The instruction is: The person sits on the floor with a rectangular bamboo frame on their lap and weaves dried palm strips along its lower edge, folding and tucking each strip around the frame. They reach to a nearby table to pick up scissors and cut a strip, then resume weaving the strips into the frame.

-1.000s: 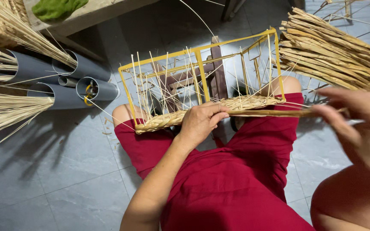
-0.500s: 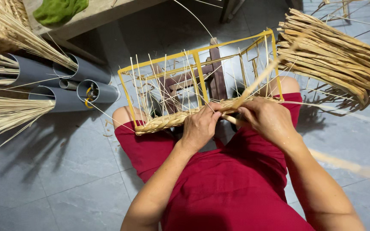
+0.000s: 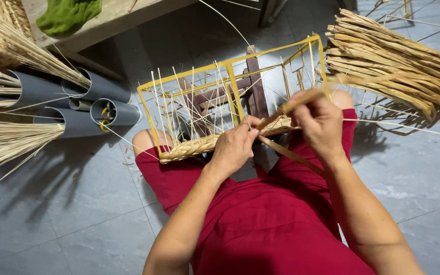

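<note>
Grey tile floor (image 3: pixel 67 203) under the whole scene, person seated with a red garment (image 3: pixel 271 224) over the knees. What I read off the head view:

- Yellow wire frame (image 3: pixel 230 76) rests across the lap, tilted away, so the near bottom edge sits right at working height. Thin pale ribs (image 3: pixel 192 109) run between its top and bottom rails.
- Woven band (image 3: pixel 194 146) of flat straw runs along the near bottom edge, from the left corner to about the middle. It stops at the hands.
- Left hand (image 3: pixel 234 147): fingers clenched down on the end of the woven band, thumb side toward the frame. I judge it pins the last weave tight so it doesn't loosen.
- Right hand (image 3: pixel 322 125): fingers closed on a flat straw strand (image 3: pixel 294 104), held up and angled toward the frame's right side. Loose tail of the strand trails down across the right thigh.
- Bundle of straw strips (image 3: pixel 398 66) lies on the floor just right of the frame, near the right hand, likely as supply.
- Grey plastic pipes (image 3: pixel 98 99) on the left hold thin straw stalks (image 3: pixel 11 145), ends pointing toward the frame.
- Green cloth (image 3: pixel 67 15) on a wooden ledge, top left, well apart.
- Dark wooden stool (image 3: pixel 255 86) visible through the frame; can't tell if the frame touches it.
</note>
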